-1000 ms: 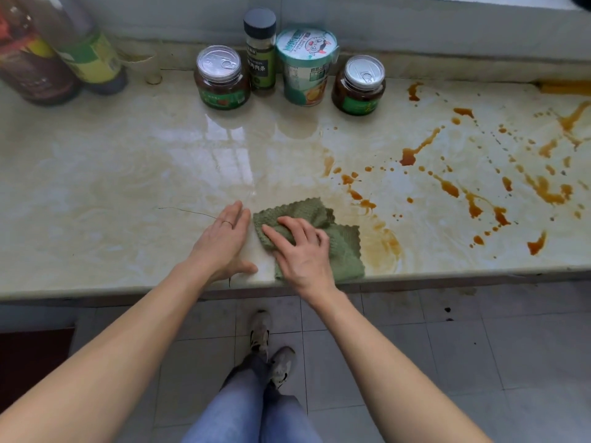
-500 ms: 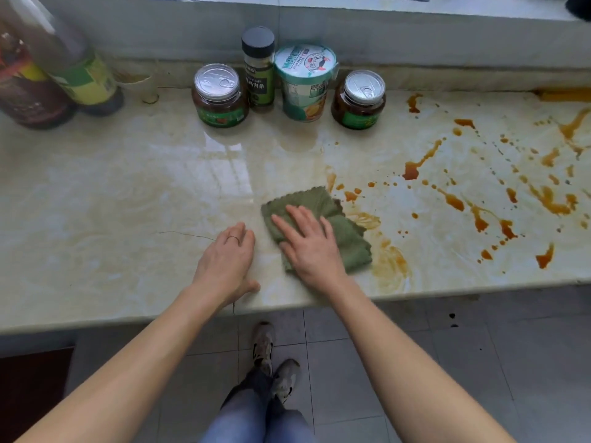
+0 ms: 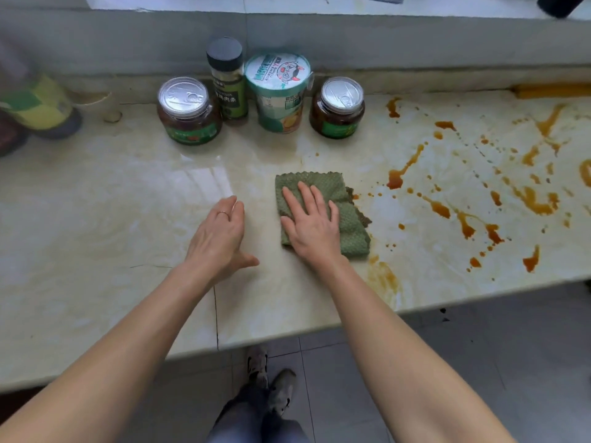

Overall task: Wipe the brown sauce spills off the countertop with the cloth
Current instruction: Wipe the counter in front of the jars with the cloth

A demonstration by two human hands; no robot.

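— Pale marble bench (image 3: 96, 219) fills the view, glossy, with a grey wall behind it. Where is the cloth?

— The green cloth (image 3: 323, 183) lies flat on the bench, under the right hand (image 3: 311, 223). The grip of this hand is not clamped on it: the fingers are straight and spread, and the palm presses the cloth down. The cloth shows beyond the fingertips and to the right of the grip, and its right edge is stained dark.

— And the sauce?

— The brown sauce spills (image 3: 537, 199) lie to the right of the right grip, as many drops and streaks. The nearest drops are just beside the cloth's right edge. A pale orange smear (image 3: 383, 276) sits right of the right wrist, near the front edge of the bench.

— What about the other hand?

— The left hand (image 3: 220, 231) is just left of the cloth and does not touch it. Its grip is also apart and holds nothing: the fingers are nearly straight, and the thumb points toward the right hand. One finger wears a ring (image 3: 223, 213). Whether the palm touches the bench, one cannot tell.

— What stands beyond the grips?

— Against the wall stand a left jar (image 3: 188, 113) and a right jar (image 3: 337, 108), both with silver lids. Between them are a spice bottle (image 3: 227, 78) and a green cup (image 3: 278, 91).
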